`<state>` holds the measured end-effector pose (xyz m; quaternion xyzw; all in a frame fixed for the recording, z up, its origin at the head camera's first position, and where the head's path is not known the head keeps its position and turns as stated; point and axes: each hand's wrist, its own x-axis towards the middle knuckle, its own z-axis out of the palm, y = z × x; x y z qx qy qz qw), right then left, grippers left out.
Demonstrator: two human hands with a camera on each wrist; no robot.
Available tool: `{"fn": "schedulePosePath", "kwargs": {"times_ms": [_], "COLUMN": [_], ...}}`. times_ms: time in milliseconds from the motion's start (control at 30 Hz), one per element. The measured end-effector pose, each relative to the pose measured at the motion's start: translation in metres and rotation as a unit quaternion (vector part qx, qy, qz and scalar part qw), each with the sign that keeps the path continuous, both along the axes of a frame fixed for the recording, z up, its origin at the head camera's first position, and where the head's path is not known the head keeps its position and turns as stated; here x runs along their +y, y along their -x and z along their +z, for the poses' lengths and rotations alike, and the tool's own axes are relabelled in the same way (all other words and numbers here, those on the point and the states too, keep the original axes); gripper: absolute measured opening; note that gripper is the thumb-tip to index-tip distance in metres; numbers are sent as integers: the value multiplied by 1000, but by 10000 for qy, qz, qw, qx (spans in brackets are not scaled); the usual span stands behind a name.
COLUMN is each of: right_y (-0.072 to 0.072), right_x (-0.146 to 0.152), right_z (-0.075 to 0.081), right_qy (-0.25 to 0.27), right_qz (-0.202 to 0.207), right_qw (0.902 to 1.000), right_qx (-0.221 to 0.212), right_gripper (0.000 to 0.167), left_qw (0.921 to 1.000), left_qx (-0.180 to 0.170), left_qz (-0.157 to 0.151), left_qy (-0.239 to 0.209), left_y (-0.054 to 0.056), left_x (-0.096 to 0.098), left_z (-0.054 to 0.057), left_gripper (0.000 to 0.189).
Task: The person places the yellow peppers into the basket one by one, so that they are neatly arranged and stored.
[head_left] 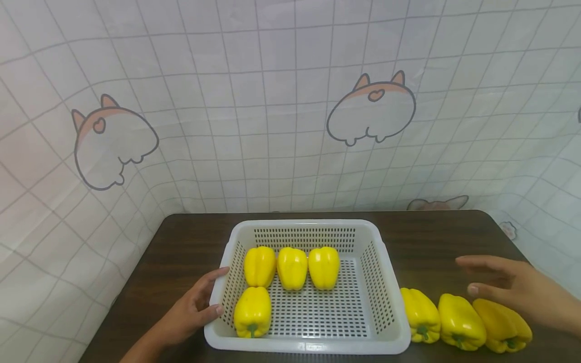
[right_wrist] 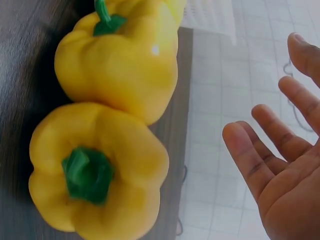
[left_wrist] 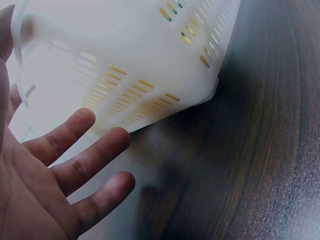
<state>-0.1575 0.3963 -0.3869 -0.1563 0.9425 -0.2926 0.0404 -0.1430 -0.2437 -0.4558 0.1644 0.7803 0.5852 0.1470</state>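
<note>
A white perforated plastic basket [head_left: 313, 346] stands on the table with several yellow bell peppers inside. Three lie side by side toward its back left, the middle one [head_left: 292, 268] between two others; another pepper [head_left: 252, 311] sits at the front left, stem facing the front. My left hand [head_left: 188, 307] touches the basket's left rim with thumb and index finger, its other fingers [left_wrist: 92, 157] extended beside the wall. Right of the basket, three more peppers lie in a row [head_left: 460, 321]. Over the rightmost pepper [right_wrist: 100, 170] hovers my right hand [head_left: 513, 285], fingers spread and holding nothing.
The dark wood-grain table [head_left: 431, 237] has rounded back corners. Behind and beside it hangs a white grid-patterned cloth [head_left: 272, 126] with cartoon animal prints. The outside peppers stand close along the basket's right wall.
</note>
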Motion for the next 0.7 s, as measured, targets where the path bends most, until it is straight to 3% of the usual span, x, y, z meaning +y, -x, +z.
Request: {"fn": "schedulePosePath", "kwargs": {"times_ms": [233, 433, 700], "right_y": [1, 2, 0], "right_x": [19, 41, 62], "right_z": [-10, -30, -52], "right_qy": [-31, 254, 317], "right_qz": [105, 283, 59], "right_qw": [9993, 9963, 9969], "right_qx": [369, 775, 721], "right_gripper": [50, 47, 46], "left_qw": [10000, 9999, 10000], "left_qx": [15, -52, 40], "left_qz": [-4, 41, -70], "left_qy": [58, 103, -50], "left_y": [0, 0, 2], "left_x": [0, 1, 1], "left_z": [1, 1, 0], "left_gripper": [72, 72, 70]}}
